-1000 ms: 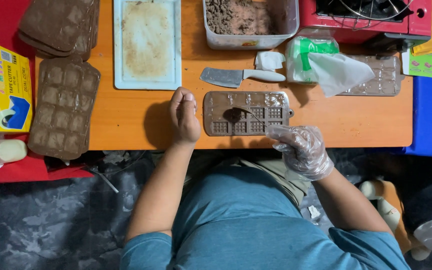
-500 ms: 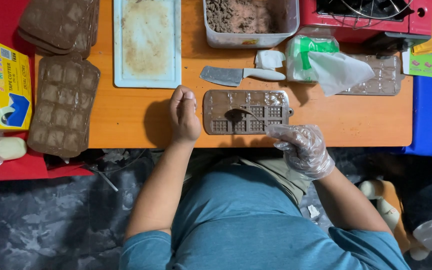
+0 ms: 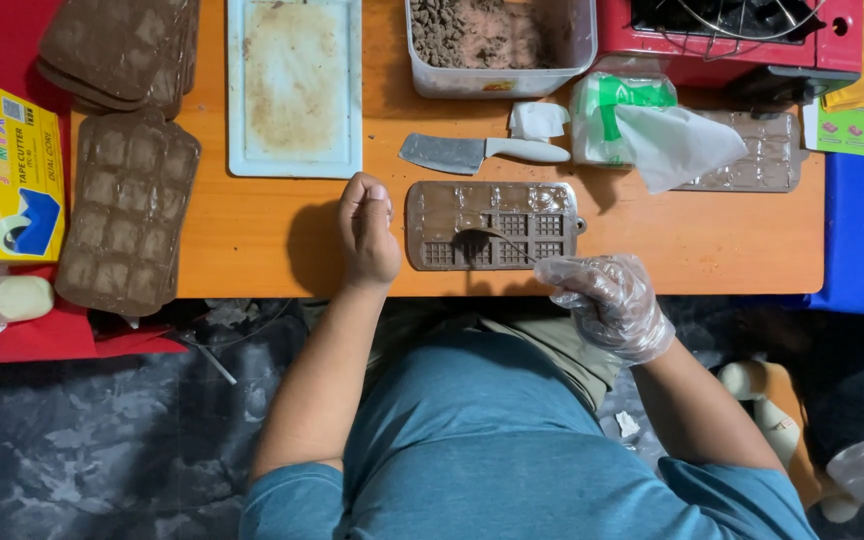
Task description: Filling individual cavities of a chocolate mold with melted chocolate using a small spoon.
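Orange table [image 3: 252, 235]: tub [image 3: 497, 45] w/ brown crumbs; mould [image 3: 494, 225] part-filled w/ chocolate.

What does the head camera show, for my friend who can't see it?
A person's gloved right hand holds a spoon over a chocolate mould on an orange table, while the bare left hand rests beside the mould. A knife, a white tray and more moulds lie around.

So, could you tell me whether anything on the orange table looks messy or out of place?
Mostly tidy. The white rectangular tray is smeared brown, and the stacked brown chocolate moulds overhang the orange table's near edge, slightly askew.
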